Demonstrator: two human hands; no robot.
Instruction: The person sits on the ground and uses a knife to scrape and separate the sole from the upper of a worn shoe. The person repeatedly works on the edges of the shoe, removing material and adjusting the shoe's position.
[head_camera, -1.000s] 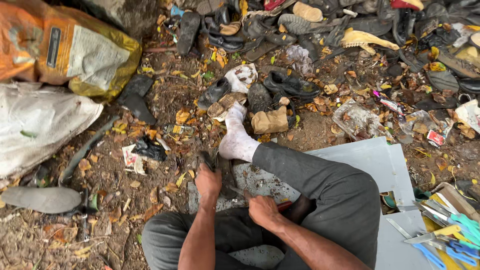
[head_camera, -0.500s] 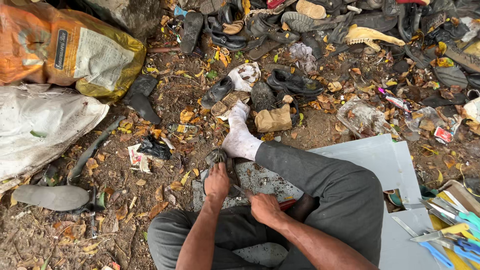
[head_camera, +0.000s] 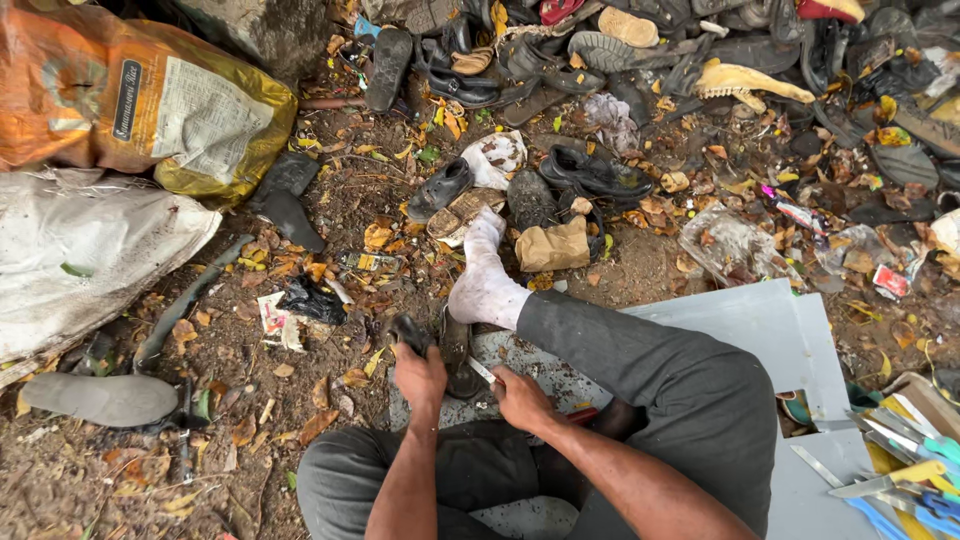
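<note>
Close below the camera, at the picture's bottom edge, two bare forearms reach forward over grey-trousered legs. At their ends, the left hand (head_camera: 420, 378) has its grip closed on the near end of a dark worn leather shoe (head_camera: 455, 350), which lies on the dirt ground touching the edge of a pale grey flat board (head_camera: 770, 330). Just beside it, the right hand (head_camera: 520, 398) is closed around a small tool with a short pale metal blade (head_camera: 482, 371) whose tip points at the shoe. Beyond the shoe, a foot in a dirty white sock (head_camera: 485, 285) rests on the ground. To the right, blue-handled tools (head_camera: 915, 480) lie in a heap. Farther off, a crumpled brown paper bag (head_camera: 553, 245) sits among fallen leaves, and farthest away lie a pile of old dark shoes (head_camera: 560, 60) and an orange-and-yellow woven sack (head_camera: 130, 100).
</note>
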